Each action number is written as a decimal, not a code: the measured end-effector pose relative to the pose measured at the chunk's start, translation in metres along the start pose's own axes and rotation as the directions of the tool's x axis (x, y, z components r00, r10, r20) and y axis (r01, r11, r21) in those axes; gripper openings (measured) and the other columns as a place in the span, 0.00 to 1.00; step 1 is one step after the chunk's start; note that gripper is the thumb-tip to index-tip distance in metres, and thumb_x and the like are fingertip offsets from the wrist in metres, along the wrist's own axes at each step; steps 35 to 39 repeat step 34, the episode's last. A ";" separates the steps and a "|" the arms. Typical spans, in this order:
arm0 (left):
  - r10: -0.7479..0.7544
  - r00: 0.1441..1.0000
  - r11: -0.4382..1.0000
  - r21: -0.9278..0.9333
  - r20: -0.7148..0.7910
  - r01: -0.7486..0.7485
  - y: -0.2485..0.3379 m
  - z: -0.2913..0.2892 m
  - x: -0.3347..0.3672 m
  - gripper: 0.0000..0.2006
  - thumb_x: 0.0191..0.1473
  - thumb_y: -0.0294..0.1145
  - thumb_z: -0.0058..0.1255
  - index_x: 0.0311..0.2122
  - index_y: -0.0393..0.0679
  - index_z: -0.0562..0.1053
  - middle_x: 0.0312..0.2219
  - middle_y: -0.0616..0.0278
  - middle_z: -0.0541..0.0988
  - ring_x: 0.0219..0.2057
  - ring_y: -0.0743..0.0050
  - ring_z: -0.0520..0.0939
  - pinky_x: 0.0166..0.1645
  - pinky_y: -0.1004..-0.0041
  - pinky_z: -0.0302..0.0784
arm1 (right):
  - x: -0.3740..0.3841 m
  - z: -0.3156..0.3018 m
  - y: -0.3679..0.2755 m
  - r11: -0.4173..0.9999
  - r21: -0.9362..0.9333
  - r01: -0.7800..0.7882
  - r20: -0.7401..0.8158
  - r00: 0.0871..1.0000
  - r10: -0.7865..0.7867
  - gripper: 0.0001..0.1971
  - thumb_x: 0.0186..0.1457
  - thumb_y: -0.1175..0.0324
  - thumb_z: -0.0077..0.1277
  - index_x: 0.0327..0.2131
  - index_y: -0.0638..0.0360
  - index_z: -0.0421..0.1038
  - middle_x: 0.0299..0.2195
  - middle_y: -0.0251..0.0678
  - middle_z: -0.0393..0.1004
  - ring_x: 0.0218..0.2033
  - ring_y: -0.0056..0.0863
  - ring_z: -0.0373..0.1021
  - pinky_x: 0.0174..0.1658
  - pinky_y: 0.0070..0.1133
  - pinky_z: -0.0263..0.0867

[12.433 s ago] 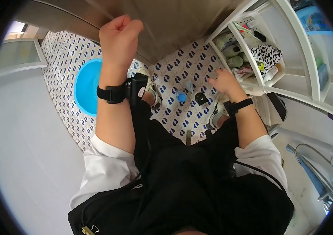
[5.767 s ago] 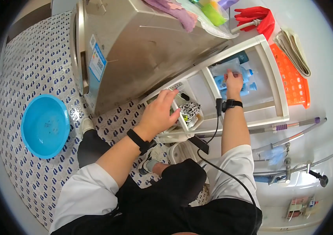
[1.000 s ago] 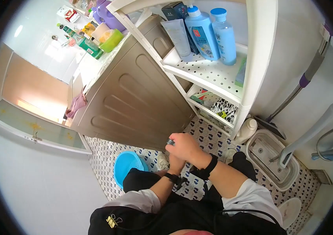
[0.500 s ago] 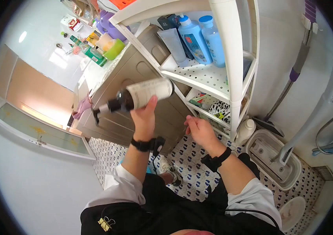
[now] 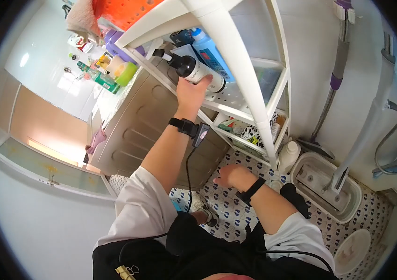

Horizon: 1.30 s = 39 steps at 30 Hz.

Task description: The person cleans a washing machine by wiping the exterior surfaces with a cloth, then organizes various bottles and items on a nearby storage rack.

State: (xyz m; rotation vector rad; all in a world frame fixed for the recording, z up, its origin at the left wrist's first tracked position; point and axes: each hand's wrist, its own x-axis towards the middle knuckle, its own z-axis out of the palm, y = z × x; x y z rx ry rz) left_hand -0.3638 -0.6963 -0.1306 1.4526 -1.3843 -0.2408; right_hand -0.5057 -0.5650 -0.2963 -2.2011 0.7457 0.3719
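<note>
My left hand [image 5: 191,96] is closed around a dark pump bottle [image 5: 201,74] with a pale label and a black pump head. The bottle leans to the left over the upper tier of a white plastic shelf rack [image 5: 245,115], its base by the perforated tray; whether it touches the tray I cannot tell. Just behind it stand a blue bottle [image 5: 213,55], a dark box [image 5: 181,37] and a pale tube, partly hidden. Lower down, my right hand [image 5: 234,176] hangs above the patterned floor, fingers curled with nothing visible in them.
An orange basket [image 5: 126,11] tops the rack; small items fill its lower tier [image 5: 250,132]. A white bottle [image 5: 290,156] and a grey-white mop bucket [image 5: 320,205] stand to the right. Mop handles [image 5: 341,65] lean there. Bottles crowd the counter at left, including a green one [image 5: 107,83].
My left hand has carried the pump bottle up and right to the rack's upper tier, tipping it more upright. My right hand has dropped lower. The view has shifted slightly.
</note>
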 end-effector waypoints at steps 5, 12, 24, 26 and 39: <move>-0.077 0.996 0.990 0.123 0.044 0.071 0.006 0.013 0.005 0.26 0.46 0.38 0.73 0.46 0.35 0.74 0.42 0.54 0.85 0.44 0.64 0.85 0.52 0.67 0.78 | -0.004 0.001 0.010 0.999 0.016 0.036 -0.073 0.997 -0.035 0.29 0.64 0.44 0.47 0.44 0.65 0.80 0.44 0.50 0.81 0.46 0.47 0.77 0.50 0.39 0.73; 0.038 0.999 0.930 0.366 0.008 -0.038 0.004 0.016 0.007 0.28 0.44 0.39 0.73 0.47 0.36 0.75 0.44 0.52 0.84 0.45 0.58 0.85 0.52 0.63 0.78 | -0.012 -0.007 0.006 0.997 0.078 -0.028 -0.055 0.998 0.033 0.19 0.60 0.55 0.52 0.44 0.59 0.82 0.48 0.45 0.81 0.49 0.46 0.77 0.49 0.40 0.73; -0.057 0.988 0.951 0.308 0.143 0.011 -0.050 -0.023 0.027 0.41 0.47 0.48 0.72 0.59 0.30 0.69 0.51 0.51 0.81 0.49 0.65 0.82 0.54 0.70 0.75 | -0.005 0.006 0.023 0.999 0.041 -0.029 -0.195 0.980 0.037 0.12 0.49 0.69 0.53 0.36 0.62 0.84 0.36 0.47 0.83 0.38 0.47 0.80 0.39 0.40 0.76; -0.054 0.993 0.955 0.297 0.108 0.020 -0.039 -0.031 0.003 0.40 0.48 0.47 0.72 0.59 0.30 0.69 0.51 0.50 0.80 0.49 0.66 0.82 0.54 0.71 0.75 | -0.005 0.007 0.029 1.000 0.020 -0.002 -0.188 0.982 0.006 0.12 0.50 0.70 0.53 0.36 0.62 0.83 0.36 0.48 0.83 0.38 0.48 0.79 0.39 0.40 0.76; 0.288 0.952 0.957 -0.021 0.100 -0.288 0.107 -0.156 -0.132 0.23 0.60 0.19 0.56 0.61 0.34 0.68 0.49 0.45 0.81 0.48 0.63 0.83 0.51 0.79 0.77 | -0.006 0.027 0.018 0.986 0.029 0.165 -0.250 0.956 -0.152 0.14 0.52 0.65 0.50 0.33 0.66 0.81 0.36 0.53 0.81 0.39 0.50 0.78 0.43 0.39 0.75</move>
